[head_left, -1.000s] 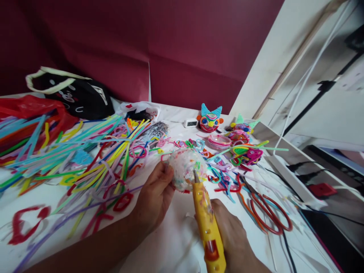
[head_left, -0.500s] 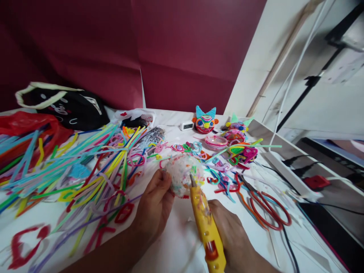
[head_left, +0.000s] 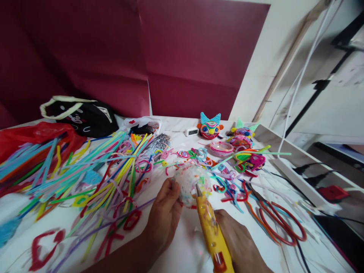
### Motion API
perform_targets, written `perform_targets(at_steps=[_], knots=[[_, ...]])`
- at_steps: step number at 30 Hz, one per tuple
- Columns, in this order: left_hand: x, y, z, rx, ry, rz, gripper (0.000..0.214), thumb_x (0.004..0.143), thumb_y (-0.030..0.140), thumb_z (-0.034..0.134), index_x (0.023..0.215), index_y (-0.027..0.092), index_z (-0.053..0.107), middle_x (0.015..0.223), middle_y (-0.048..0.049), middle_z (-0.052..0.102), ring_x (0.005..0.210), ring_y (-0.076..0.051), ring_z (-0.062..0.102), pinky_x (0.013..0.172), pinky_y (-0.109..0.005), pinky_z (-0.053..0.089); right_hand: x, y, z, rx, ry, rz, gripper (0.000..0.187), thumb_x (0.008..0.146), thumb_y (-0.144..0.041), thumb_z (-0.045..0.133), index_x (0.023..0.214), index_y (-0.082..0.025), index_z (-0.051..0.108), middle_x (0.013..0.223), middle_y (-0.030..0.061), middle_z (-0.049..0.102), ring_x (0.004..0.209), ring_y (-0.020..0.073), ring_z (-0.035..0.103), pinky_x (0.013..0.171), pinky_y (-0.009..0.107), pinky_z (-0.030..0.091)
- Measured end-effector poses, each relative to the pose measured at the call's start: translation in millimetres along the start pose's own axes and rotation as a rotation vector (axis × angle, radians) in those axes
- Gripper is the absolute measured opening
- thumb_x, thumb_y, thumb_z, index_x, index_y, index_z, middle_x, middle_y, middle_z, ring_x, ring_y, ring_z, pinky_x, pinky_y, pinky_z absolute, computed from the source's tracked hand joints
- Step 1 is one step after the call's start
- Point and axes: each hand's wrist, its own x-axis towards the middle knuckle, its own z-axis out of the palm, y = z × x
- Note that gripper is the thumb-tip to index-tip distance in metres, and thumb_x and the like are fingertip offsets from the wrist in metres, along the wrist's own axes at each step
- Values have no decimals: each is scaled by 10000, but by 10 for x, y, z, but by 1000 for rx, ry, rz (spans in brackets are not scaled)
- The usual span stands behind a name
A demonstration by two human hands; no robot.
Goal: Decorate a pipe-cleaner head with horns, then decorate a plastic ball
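Observation:
My left hand [head_left: 165, 214] grips a white dome-shaped piece [head_left: 190, 181] flecked with coloured bits, holding it by its left edge just above the white table [head_left: 184, 248]. My right hand [head_left: 241, 244] is wrapped round a yellow glue gun [head_left: 212, 235]. The gun's metal tip touches the lower right of the dome. Loose bent pipe cleaners lie all round the dome.
A big heap of straight coloured pipe cleaners [head_left: 85, 167] covers the left. A black tote bag [head_left: 82, 115] and red plastic bag [head_left: 34, 134] sit at the back left. Finished pipe-cleaner faces [head_left: 210, 127] and a small clock [head_left: 191, 131] stand at the back. Red rings [head_left: 280, 222] and cables lie right.
The view has shifted slightly, so everything sits a little lower and to the right. Both hands keep the dome and the glue gun together, tip still on the dome.

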Motion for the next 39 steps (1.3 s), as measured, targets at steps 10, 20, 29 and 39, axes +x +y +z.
perform_targets(at_steps=[10,20,29,39], knots=[[-1,-2,36,-37,23,-15,208,738,307,775,807,180,625,791,9,573,757,-120,534,788,-248,479,-73,-16,61,-85,-9,47,238,1025,-290,272,1077,-211,490,831,41,595,705,165,630,616,247,508],[-14,-28,26,-85,15,-30,191,794,264,727,735,170,571,756,13,517,736,-104,491,789,-233,471,-96,67,-30,-95,-52,3,187,997,-288,346,1101,-209,479,847,68,624,719,196,667,615,255,546],[27,-16,16,-27,37,-8,183,743,277,770,777,168,627,765,8,578,760,-112,546,758,-221,495,44,-28,-45,-12,-2,58,160,986,-183,312,1008,-199,469,799,48,580,682,168,595,604,260,512],[36,-6,40,16,34,-6,199,715,278,789,824,167,665,811,-9,634,780,-117,585,736,-204,514,6,-52,-34,13,38,133,92,917,-135,414,921,-215,458,797,13,543,676,149,543,588,252,453]])
